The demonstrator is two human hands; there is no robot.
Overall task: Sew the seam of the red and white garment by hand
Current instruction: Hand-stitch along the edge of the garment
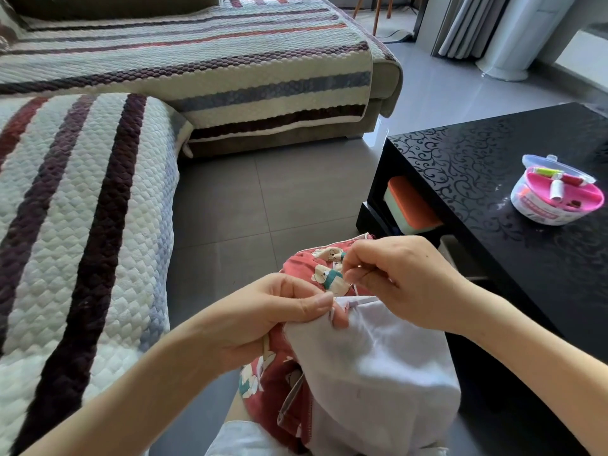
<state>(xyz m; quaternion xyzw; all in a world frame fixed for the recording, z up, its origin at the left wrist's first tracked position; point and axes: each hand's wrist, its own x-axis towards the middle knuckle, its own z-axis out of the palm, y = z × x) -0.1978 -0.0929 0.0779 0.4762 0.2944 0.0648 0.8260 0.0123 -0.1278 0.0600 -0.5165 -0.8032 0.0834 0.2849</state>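
The garment (371,373) lies bunched on my lap at the bottom centre; it is red with a bear print outside and white inside. My left hand (273,317) grips its folded edge, thumb and fingers pinching the cloth at the seam. Just above and to the right, my right hand (394,278) pinches a thin needle between thumb and fingertips. A short white thread (356,288) runs from those fingers down to the seam.
A black patterned coffee table (526,258) stands at right, close to my right forearm. On it sits a round sewing kit tub (556,192) with thread spools. An orange-lidded box (411,205) is on its lower shelf. A striped sofa (82,225) fills the left.
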